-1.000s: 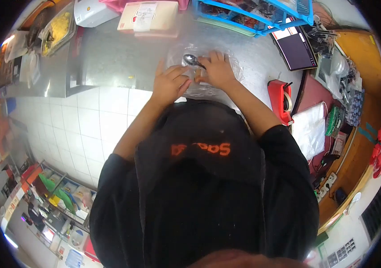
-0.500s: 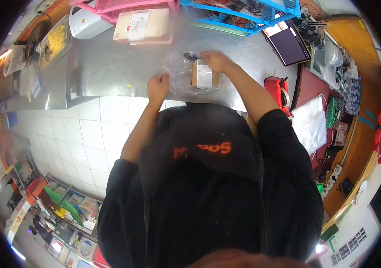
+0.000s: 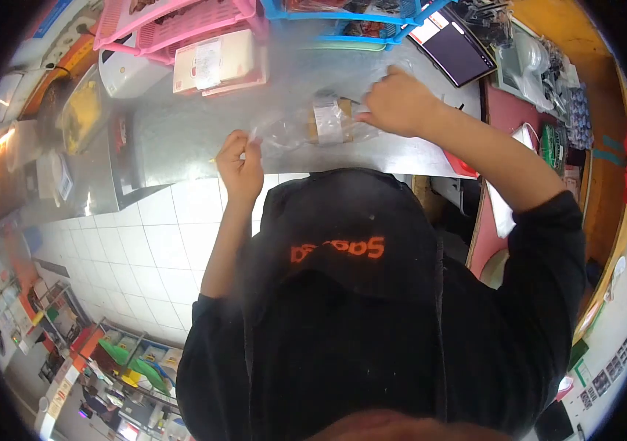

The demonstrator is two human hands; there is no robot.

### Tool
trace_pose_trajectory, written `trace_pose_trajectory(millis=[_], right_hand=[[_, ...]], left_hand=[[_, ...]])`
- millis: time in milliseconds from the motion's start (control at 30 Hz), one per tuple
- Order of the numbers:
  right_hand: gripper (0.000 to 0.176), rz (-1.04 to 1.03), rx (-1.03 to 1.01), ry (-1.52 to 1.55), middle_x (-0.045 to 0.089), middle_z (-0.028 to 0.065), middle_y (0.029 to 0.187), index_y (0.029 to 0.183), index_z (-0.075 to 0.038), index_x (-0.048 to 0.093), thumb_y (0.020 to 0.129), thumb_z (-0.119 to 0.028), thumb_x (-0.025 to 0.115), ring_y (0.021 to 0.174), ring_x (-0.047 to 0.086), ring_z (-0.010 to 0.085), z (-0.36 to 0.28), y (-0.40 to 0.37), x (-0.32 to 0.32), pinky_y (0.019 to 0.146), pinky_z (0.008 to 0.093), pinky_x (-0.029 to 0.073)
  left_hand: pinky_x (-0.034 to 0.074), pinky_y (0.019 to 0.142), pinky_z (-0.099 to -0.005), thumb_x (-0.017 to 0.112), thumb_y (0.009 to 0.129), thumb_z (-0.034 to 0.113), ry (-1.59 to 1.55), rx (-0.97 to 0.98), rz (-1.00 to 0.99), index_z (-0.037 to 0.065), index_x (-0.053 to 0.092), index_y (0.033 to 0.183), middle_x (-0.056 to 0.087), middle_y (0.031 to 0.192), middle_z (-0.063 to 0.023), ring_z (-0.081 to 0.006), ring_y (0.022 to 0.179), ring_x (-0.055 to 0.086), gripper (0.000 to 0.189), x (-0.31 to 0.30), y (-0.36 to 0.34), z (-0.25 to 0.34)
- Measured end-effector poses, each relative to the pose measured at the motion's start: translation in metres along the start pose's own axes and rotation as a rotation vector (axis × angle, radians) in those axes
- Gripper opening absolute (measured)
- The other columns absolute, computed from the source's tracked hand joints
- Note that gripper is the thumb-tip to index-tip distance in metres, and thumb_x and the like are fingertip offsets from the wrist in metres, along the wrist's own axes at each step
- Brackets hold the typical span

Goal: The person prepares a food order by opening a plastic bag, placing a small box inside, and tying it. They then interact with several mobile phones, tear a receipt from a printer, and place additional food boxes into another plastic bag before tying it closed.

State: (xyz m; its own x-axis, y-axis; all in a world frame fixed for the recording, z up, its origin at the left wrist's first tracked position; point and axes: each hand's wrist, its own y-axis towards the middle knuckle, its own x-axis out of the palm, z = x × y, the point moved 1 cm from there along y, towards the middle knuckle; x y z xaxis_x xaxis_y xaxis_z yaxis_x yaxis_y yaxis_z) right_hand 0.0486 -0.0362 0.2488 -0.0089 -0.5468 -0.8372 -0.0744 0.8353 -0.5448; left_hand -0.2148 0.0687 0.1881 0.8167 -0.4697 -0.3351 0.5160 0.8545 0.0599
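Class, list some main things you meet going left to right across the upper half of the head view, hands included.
Container of yellow food, left hand, labelled brown box, right hand, green packet.

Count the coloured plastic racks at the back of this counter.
2 in view: a pink rack behind the cream box, and a blue rack beside the tablet. The picture's top edge cuts both off; others may be hidden.
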Motion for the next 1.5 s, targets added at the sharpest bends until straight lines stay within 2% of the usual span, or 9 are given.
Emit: trace_pose_trajectory(millis=[233, 433, 833, 1000, 1033, 1133, 1367, 1433, 1500], right_hand=[[0.026, 0.025, 0.130, 0.322, 0.065, 0.0173, 0.095, 0.100, -0.003, 0.064, 0.083, -0.014, 0.048, 0.092, 0.062, 0.0345, 0.005, 0.127, 0.077, 0.082, 0.0445, 0.049], [0.041, 0.071, -0.166, 0.345, 0.061, 0.0161, 0.112, 0.124, -0.008, 0.053, 0.087, -0.024, 0.045, 0.101, 0.058, 0.0369, -0.010, 0.180, 0.115, 0.087, 0.0421, 0.047], [0.030, -0.432, 0.108, -0.144, 0.067, 0.0144, 0.094, 0.087, -0.005, 0.071, 0.077, -0.032, 0.066, 0.092, 0.063, 0.0299, -0.021, 0.007, -0.024, 0.084, 0.0428, 0.046], [0.013, -0.240, -0.041, -0.141, 0.068, 0.0094, 0.087, 0.081, -0.007, 0.072, 0.077, -0.017, 0.064, 0.090, 0.063, 0.0249, -0.043, -0.032, -0.034, 0.086, 0.0409, 0.046], [0.010, -0.161, -0.357, -0.329, 0.068, 0.0068, 0.082, 0.077, -0.009, 0.071, 0.076, -0.009, 0.061, 0.085, 0.064, 0.0235, -0.043, -0.045, -0.046, 0.088, 0.0412, 0.045], [0.007, -0.032, -0.031, -0.123, 0.068, 0.0052, 0.077, 0.074, -0.009, 0.070, 0.074, -0.009, 0.063, 0.082, 0.064, 0.0220, -0.037, -0.043, -0.034, 0.089, 0.0361, 0.044], [0.008, -0.180, -0.244, -0.376, 0.067, 0.0050, 0.082, 0.070, -0.008, 0.066, 0.074, -0.013, 0.062, 0.086, 0.061, 0.0186, -0.034, -0.057, -0.044, 0.083, 0.0307, 0.045], [0.006, 0.490, -0.468, -0.379, 0.065, 0.0057, 0.091, 0.072, -0.009, 0.063, 0.075, -0.013, 0.060, 0.086, 0.058, 0.0179, -0.030, -0.056, -0.040, 0.083, 0.0335, 0.044], [0.007, 0.684, -0.525, -0.296, 0.064, 0.0063, 0.094, 0.075, -0.009, 0.063, 0.074, -0.016, 0.062, 0.088, 0.058, 0.0191, -0.030, -0.048, -0.043, 0.084, 0.0346, 0.043]], left_hand=[[0.039, 0.069, -0.0261, 0.052, 0.075, -0.006, -0.151, 0.264, -0.023, -0.004, 0.050, 0.062, 0.060, 0.087, -0.0095, -0.0162, 0.075, 0.051, 0.013, 0.035, 0.013, -0.004], [0.040, 0.072, -0.0265, 0.057, 0.073, -0.007, -0.424, -0.009, 0.076, 0.003, 0.043, 0.074, 0.057, 0.091, -0.0101, -0.0130, 0.080, 0.051, 0.017, 0.041, 0.017, -0.009], [0.040, 0.063, -0.0207, 0.049, 0.077, -0.004, -0.579, -0.229, 0.055, 0.006, 0.046, 0.068, 0.055, 0.067, -0.0029, -0.0075, 0.069, 0.052, 0.014, -0.003, 0.018, -0.033], [0.043, 0.077, -0.0281, 0.050, 0.082, 0.000, -0.583, -0.209, -0.013, 0.008, 0.043, 0.071, 0.062, 0.075, -0.0087, -0.0160, 0.078, 0.058, 0.015, 0.001, 0.017, -0.004], [0.043, 0.080, -0.0300, 0.052, 0.083, 0.001, -0.672, -0.161, -0.051, 0.008, 0.044, 0.076, 0.062, 0.078, -0.0098, -0.0177, 0.080, 0.059, 0.012, 0.004, 0.018, -0.001], [0.043, 0.084, -0.0342, 0.053, 0.084, 0.001, -0.972, -0.136, -0.254, 0.009, 0.044, 0.091, 0.062, 0.086, -0.0117, -0.0201, 0.084, 0.059, 0.014, 0.014, 0.023, 0.011], [0.042, 0.087, -0.0370, 0.060, 0.081, 0.000, -0.922, -0.028, -0.326, 0.010, 0.041, 0.104, 0.052, 0.112, -0.0168, -0.0237, 0.096, 0.055, 0.032, 0.045, 0.014, 0.040], [0.042, 0.089, -0.0350, 0.065, 0.077, 0.002, -0.572, 0.383, -0.438, 0.009, 0.032, 0.113, 0.051, 0.107, -0.0137, -0.0207, 0.099, 0.054, 0.049, 0.071, 0.009, 0.066], [0.043, 0.085, -0.0334, 0.067, 0.074, 0.003, -0.378, 0.454, -0.351, 0.007, 0.033, 0.113, 0.052, 0.103, -0.0130, -0.0204, 0.095, 0.055, 0.052, 0.102, 0.000, 0.073]])
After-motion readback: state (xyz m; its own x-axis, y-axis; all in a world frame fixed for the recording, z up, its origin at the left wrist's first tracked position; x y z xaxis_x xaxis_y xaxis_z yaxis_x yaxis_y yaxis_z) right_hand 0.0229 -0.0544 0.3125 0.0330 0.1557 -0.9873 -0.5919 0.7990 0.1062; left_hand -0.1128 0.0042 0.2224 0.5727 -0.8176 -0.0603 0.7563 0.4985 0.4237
